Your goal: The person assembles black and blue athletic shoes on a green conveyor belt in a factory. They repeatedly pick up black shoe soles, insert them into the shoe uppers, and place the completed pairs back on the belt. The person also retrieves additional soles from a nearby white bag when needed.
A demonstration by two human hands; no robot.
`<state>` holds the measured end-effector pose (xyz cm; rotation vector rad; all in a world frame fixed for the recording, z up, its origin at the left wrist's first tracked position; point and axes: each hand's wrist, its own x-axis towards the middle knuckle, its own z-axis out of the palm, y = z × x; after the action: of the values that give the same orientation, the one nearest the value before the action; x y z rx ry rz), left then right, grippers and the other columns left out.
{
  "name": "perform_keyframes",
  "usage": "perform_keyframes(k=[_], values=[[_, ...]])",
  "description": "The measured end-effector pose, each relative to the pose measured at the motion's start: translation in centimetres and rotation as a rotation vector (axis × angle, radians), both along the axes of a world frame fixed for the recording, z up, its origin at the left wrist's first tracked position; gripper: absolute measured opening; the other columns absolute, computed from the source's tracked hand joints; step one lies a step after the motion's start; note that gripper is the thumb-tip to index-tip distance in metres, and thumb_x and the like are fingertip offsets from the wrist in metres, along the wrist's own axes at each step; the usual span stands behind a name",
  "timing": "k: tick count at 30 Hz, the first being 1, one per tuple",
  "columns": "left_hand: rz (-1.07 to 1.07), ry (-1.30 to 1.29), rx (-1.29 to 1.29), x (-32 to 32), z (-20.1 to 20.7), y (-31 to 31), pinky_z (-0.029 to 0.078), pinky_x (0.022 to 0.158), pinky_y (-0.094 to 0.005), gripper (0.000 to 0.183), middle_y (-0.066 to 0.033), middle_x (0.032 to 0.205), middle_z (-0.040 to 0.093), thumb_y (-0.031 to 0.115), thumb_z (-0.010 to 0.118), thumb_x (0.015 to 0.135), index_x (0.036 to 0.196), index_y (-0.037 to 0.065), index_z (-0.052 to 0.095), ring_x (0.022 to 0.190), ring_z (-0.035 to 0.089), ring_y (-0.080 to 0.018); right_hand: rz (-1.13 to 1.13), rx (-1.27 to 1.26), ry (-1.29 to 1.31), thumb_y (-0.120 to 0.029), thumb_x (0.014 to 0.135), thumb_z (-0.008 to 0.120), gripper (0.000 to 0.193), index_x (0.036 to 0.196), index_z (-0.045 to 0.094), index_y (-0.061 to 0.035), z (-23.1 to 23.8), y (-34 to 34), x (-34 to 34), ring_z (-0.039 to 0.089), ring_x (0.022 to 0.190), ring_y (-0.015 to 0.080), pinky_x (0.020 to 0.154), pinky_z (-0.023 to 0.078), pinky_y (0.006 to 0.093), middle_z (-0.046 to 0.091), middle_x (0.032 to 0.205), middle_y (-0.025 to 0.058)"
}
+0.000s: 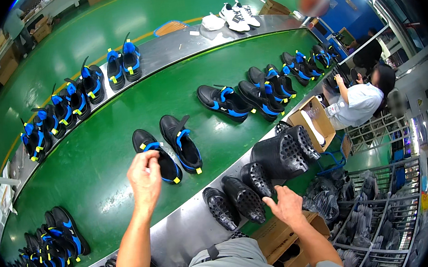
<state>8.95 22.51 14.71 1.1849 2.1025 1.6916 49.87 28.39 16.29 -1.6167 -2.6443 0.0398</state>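
Two black shoes with blue lining and yellow heel tabs stand on the green belt, the left shoe (170, 166) and the right shoe (181, 144). My left hand (145, 178) is over the left shoe's near side, its fingers curled together; what they hold, if anything, is hidden. The right shoe's strap sticks up loose. My right hand (287, 206) has its thumb and fingers apart, beside a black shoe-shaped piece (257, 180) with round holes in its underside. Two similar pieces, the middle one (243, 200) and the left one (221, 208), lie on the metal edge.
More shoes (224, 102) stand along the belt on the right, others (66, 232) at the lower left. A far metal shelf (170, 49) carries shoes and a white pair (238, 17). Larger black pieces (280, 155), cardboard boxes (318, 118) and a seated person (363, 99) are on the right.
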Motion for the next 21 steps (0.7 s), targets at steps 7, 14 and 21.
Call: perform_keyframes(k=[7,14,21], values=[[-0.235,0.006,0.016,7.0,1.0,1.1,0.056,0.081,-0.0334,0.013,-0.0106,0.094,0.073,-0.001,0.064,0.091,0.102,0.001,0.071,0.087,0.071,-0.0210,0.059,0.012,-0.015,-0.037,0.078,0.084,0.046,0.103,0.068,-0.0017,1.3,-0.1,0.8,0.069,0.077,0.0327,0.063,0.056,0.0417,0.065,0.086,0.0132],[-0.447,-0.759,0.218,14.3,2.0,5.3,0.051,0.097,-0.0367,0.077,-0.0148,0.131,0.061,0.028,0.075,0.093,0.155,0.007,0.035,0.114,0.061,-0.0246,-0.016,-0.560,0.679,-0.025,0.085,0.081,0.039,0.104,0.066,0.0059,9.5,1.4,-8.5,0.067,0.065,0.0230,0.062,0.053,0.0330,0.066,0.082,0.0162],[-0.030,-0.488,-0.259,10.1,-0.8,4.9,0.049,0.098,-0.0443,0.058,-0.0262,0.110,0.067,0.037,0.062,0.101,0.142,-0.001,0.049,0.106,0.066,-0.0378,0.115,-0.844,0.455,-0.043,0.092,0.073,0.051,0.094,0.068,0.0072,5.8,5.4,-14.4,0.065,0.068,0.0241,0.067,0.052,0.0391,0.067,0.076,0.0198]])
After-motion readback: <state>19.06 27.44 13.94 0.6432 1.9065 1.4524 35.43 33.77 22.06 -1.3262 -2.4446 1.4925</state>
